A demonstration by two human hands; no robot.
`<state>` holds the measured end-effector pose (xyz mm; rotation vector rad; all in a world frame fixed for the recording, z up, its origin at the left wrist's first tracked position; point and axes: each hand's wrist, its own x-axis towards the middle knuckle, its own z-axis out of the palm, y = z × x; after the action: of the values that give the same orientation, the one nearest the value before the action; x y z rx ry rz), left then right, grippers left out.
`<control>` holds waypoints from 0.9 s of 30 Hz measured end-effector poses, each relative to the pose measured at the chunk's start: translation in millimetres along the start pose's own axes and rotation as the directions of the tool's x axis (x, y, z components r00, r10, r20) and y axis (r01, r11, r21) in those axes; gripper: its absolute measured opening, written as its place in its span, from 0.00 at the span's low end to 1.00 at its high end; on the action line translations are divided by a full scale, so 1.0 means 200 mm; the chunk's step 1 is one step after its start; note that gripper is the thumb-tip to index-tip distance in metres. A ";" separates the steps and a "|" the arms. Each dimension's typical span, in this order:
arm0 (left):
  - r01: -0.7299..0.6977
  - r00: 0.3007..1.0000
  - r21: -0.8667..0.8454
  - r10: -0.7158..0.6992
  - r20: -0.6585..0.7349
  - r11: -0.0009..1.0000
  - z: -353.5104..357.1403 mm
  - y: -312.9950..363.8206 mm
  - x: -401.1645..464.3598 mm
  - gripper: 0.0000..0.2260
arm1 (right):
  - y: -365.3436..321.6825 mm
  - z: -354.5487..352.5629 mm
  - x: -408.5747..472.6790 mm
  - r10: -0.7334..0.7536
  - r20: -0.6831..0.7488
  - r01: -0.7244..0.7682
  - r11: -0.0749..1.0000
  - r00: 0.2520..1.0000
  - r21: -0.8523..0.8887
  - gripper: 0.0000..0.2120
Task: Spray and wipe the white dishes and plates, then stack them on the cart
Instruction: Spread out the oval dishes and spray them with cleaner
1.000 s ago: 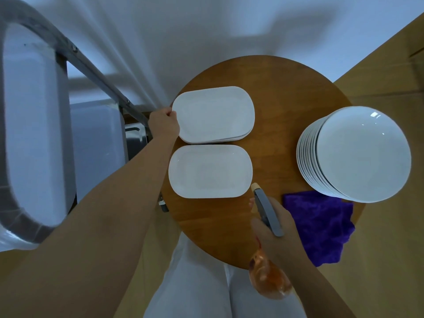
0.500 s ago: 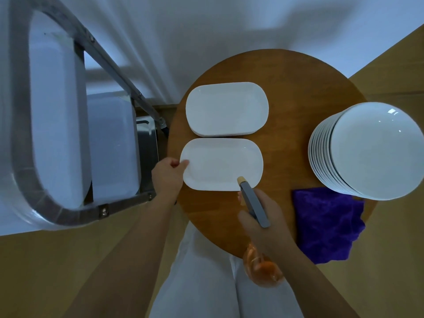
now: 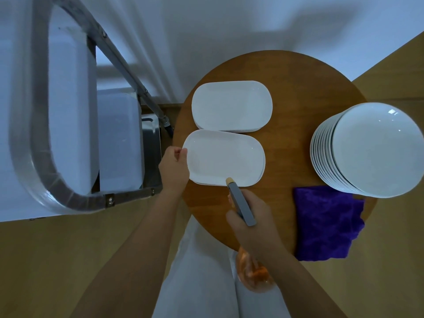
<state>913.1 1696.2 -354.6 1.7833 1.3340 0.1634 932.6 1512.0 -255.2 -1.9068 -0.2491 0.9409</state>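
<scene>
Hands: L hand (image 3: 174,168) pinches near dish (image 3: 224,158) edge, R hand (image 3: 253,222) grips spray bottle (image 3: 242,204).

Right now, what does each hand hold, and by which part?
Left hand pinches white oblong dish by its left rim; right hand grips orange spray bottle at its neck.

From where I stand, no writing, label, brand mark, number or sign can be read on anything in view.
</scene>
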 end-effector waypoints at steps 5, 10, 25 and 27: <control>0.098 0.994 -0.198 -0.085 0.070 0.975 0.02 -0.01 -0.03 0.06 | -0.01 0.05 0.00 0.019 -0.021 -0.019 1.000 1.000 -0.021 0.10; 0.231 0.972 -0.394 -0.200 0.119 0.890 0.03 -0.02 -0.06 0.06 | -0.01 0.07 0.00 0.026 -0.041 -0.030 0.995 0.999 -0.095 0.11; 0.359 0.933 -0.541 -0.300 0.198 0.760 -0.02 0.06 -0.10 0.07 | 0.14 -0.15 -0.02 0.072 -0.330 -0.085 0.996 0.941 -0.023 0.13; 0.353 0.936 -0.534 -0.293 0.197 0.768 -0.01 0.07 -0.11 0.07 | 0.14 -0.16 -0.02 0.101 -0.302 -0.106 0.994 0.948 0.000 0.13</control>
<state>912.8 1679.5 -334.7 1.0304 1.3243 0.2427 947.1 1473.2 -268.6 -2.0634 0.0254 0.7023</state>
